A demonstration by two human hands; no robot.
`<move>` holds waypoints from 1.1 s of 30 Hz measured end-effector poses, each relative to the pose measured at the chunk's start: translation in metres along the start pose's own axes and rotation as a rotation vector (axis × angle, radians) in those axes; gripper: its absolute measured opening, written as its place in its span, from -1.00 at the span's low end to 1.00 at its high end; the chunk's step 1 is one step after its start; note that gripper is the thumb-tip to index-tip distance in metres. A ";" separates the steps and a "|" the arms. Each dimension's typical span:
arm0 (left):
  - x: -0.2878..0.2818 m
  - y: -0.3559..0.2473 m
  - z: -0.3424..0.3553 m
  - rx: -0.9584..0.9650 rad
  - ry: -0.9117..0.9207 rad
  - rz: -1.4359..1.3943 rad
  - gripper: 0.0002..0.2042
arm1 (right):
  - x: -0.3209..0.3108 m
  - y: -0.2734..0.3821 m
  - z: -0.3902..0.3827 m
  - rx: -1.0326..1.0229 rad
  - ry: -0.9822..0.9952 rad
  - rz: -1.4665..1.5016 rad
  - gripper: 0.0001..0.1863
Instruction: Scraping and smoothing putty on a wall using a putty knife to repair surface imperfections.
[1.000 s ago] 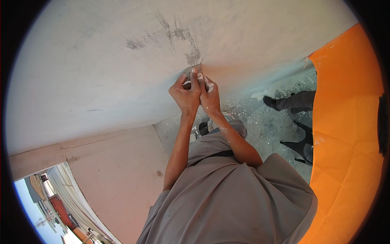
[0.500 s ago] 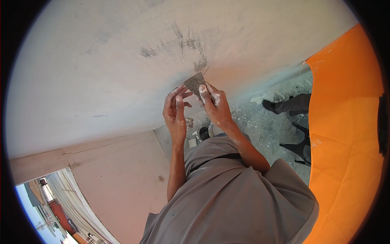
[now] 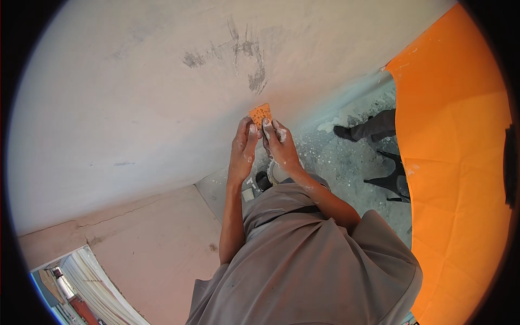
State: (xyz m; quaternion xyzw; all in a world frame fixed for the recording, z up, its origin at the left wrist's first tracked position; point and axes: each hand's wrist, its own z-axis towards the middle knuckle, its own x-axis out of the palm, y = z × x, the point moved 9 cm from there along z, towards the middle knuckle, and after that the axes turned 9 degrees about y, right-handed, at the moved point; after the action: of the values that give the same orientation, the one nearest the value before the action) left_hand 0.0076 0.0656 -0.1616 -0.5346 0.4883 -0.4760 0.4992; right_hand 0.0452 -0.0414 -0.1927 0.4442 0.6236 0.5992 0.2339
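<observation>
Both hands hold a small flat square piece point(image 3: 259, 110), its visible face orange with dark speckles. My left hand point(image 3: 241, 142) has its fingers closed at the piece's lower left edge. My right hand point(image 3: 276, 142), smeared with white, pinches it from the lower right, thumb on the face. Above them the off-white wall point(image 3: 151, 97) carries an irregular grey scraped patch point(image 3: 246, 51).
An orange sheet point(image 3: 449, 162) fills the right side. Another person's leg point(image 3: 374, 125) and a black chair-like object point(image 3: 392, 176) show on the speckled floor point(image 3: 341, 168). A pinkish wall point(image 3: 157, 254) with a window opening point(image 3: 76, 292) is lower left. A pale container point(image 3: 275, 172) is partly hidden below my hands.
The piece has flipped from a grey face to the orange speckled face and sits a little lower, off the grey patch. My left hand, loose half a second ago, has closed on it again.
</observation>
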 end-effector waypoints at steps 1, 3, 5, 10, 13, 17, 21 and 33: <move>0.003 0.003 0.003 -0.036 0.058 -0.026 -0.54 | 0.005 0.004 0.000 -0.015 -0.022 0.030 -0.62; 0.018 -0.003 0.012 -0.013 0.061 -0.088 -0.53 | 0.007 0.005 0.014 -0.223 -0.077 0.017 -0.61; 0.024 -0.006 0.022 0.031 0.011 -0.219 -0.53 | 0.010 0.005 0.022 -0.245 -0.127 0.041 -0.62; 0.003 -0.017 0.031 0.063 -0.142 -0.094 -0.62 | 0.013 0.004 0.031 -0.202 -0.135 0.074 -0.62; -0.012 -0.016 0.032 0.109 -0.244 -0.001 -0.70 | 0.007 0.001 0.034 -0.119 -0.132 -0.050 -0.63; -0.007 -0.024 0.036 0.151 -0.328 0.077 -0.78 | 0.005 -0.002 0.037 -0.144 -0.102 0.028 -0.63; -0.011 -0.018 0.036 0.105 -0.393 0.179 -0.81 | 0.000 -0.014 0.040 -0.207 -0.170 0.100 -0.63; -0.018 -0.006 0.033 0.103 -0.486 0.481 -0.76 | 0.011 -0.059 0.050 -0.086 -0.041 0.260 -0.56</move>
State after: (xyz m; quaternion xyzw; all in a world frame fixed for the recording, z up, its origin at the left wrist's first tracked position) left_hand 0.0399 0.0861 -0.1577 -0.4759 0.4428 -0.2274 0.7250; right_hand 0.0654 0.0012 -0.2549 0.5227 0.5297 0.6416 0.1858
